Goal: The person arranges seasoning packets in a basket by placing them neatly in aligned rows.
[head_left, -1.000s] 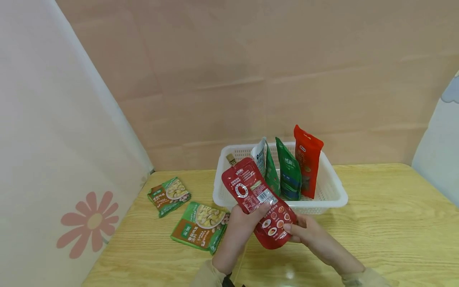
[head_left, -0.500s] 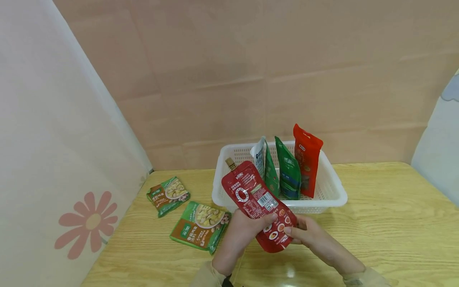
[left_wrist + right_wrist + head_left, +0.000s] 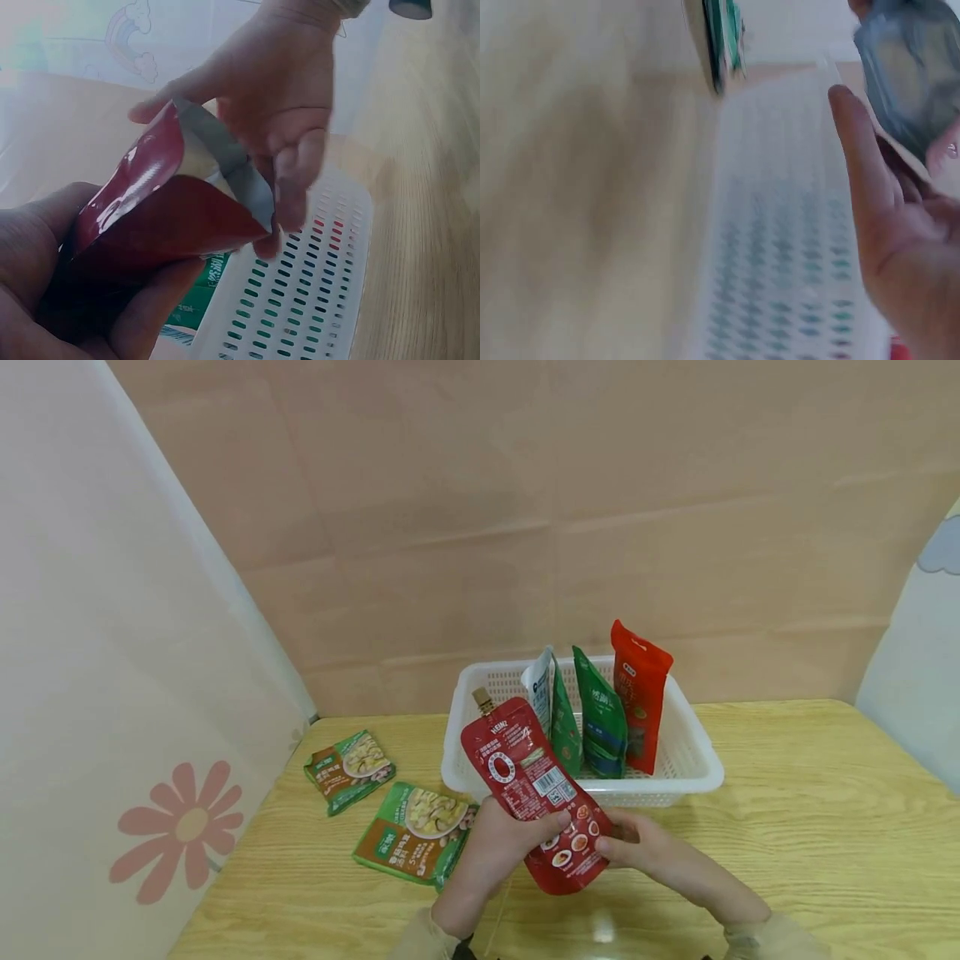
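A red Heinz sauce pouch [image 3: 553, 777] with a tan spout cap [image 3: 483, 698] is held in the air, tilted with its cap toward the upper left. My left hand [image 3: 498, 843] grips it from the left, thumb across its printed face. At the lower right edge my right hand [image 3: 648, 852] pinches it, thumb in front and fingers behind. In the left wrist view the pouch's silvery folded bottom [image 3: 225, 161] faces the camera, between my two hands. Blur softens the right wrist view, where the right hand [image 3: 907, 232] lies beside the pouch's greyish base [image 3: 911, 67].
Behind the pouch stands a white perforated basket [image 3: 652, 787]. Upright in it are a red bag [image 3: 642, 693], green bags [image 3: 602, 718] and a white bag [image 3: 538, 681]. Two green-and-brown soup packets [image 3: 351, 770] lie flat at the left on the wooden table [image 3: 787, 827].
Both hands keep hold of the sauce pouch. It has sunk a little, and its lower end has shifted slightly left. The basket and packets stay in place.
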A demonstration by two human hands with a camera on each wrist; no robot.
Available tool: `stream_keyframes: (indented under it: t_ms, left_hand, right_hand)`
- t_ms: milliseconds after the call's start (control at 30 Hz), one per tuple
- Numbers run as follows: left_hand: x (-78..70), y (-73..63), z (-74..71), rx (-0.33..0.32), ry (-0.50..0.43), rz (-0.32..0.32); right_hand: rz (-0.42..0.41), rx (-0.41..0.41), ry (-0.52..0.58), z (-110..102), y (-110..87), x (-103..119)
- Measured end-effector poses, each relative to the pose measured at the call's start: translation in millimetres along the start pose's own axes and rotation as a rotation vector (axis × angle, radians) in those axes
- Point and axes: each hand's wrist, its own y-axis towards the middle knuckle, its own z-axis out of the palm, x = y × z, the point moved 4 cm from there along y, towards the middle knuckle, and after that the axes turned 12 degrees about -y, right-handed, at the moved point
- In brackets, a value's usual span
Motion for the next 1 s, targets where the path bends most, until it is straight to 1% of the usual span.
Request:
stream_keyframes:
  t_ms: [33, 67, 100, 167, 200, 233, 267, 300, 333, 367, 433, 467, 500, 600, 800, 867, 1000]
  left_hand:
    - [-1.1, -0.7, -0.8, 0.003, 0.000, 0.003]
    - [-2.0, -1.1, -1.5, 0.003, 0.001, 0.002]
    - [-2.8, -1.4, -2.2, 0.001, 0.002, -0.001]
    - [-4.0, -1.8, -3.2, -0.001, 0.002, -0.006]
    - [-4.5, -2.0, -3.7, -0.003, 0.003, -0.007]
    - [-4.9, -2.2, -4.0, -0.005, 0.008, -0.007]
    - [-5.1, -2.3, -4.0, -0.002, 0.010, -0.007]
    - [-5.3, -2.4, -4.1, 0.000, 0.012, -0.007]
    - [-5.4, -2.6, -4.2, 0.000, 0.016, -0.007]
    - [-5.4, -2.8, -4.2, -0.002, 0.017, -0.007]
    - [-5.6, -3.7, -4.4, -0.003, 0.019, -0.006]
    - [-5.6, -4.1, -4.4, -0.004, 0.019, -0.007]
    - [-5.7, -4.5, -4.5, -0.005, 0.020, -0.007]
    - [-6.3, -5.3, -5.5, -0.005, 0.026, -0.009]
    - [-4.5, -4.8, -6.5, -0.016, 0.045, -0.026]
    - [-4.3, -4.6, -7.2, -0.020, 0.053, -0.023]
    - [-4.8, -4.5, -7.0, -0.016, 0.058, -0.008]
  right_hand:
    - [-0.028, -0.072, -0.073, -5.0, -0.5, 4.7]
    - [-0.060, -0.168, -0.149, -11.2, -1.3, 10.0]
    - [-0.082, -0.278, -0.233, -18.2, -2.5, 15.4]
    - [-0.107, -0.505, -0.447, -33.2, -5.9, 25.7]
    - [-0.112, -0.583, -0.550, -39.7, -7.3, 29.6]
    - [-0.110, -0.629, -0.662, -45.4, -7.2, 32.2]
    - [-0.103, -0.633, -0.759, -50.6, -5.9, 33.6]
    - [-0.088, -0.607, -0.861, -54.7, -3.8, 33.3]
    - [-0.082, -0.562, -0.956, -57.4, -1.0, 32.0]
    - [-0.068, -0.498, -1.033, -59.1, 1.9, 29.0]
    - [-0.038, -0.375, -1.149, -61.0, 7.4, 20.8]
    - [-0.024, -0.333, -1.190, -61.3, 9.3, 16.7]
    - [-0.019, -0.311, -1.226, -61.4, 10.6, 13.0]
    - [-0.017, -0.285, -1.302, -62.0, 14.4, 5.3]
    - [0.012, -0.258, -1.351, -64.9, 16.7, -6.5]
    - [0.004, -0.269, -1.373, -65.2, 16.8, -7.0]
    - [-0.047, -0.312, -1.418, -64.9, 17.6, -6.0]
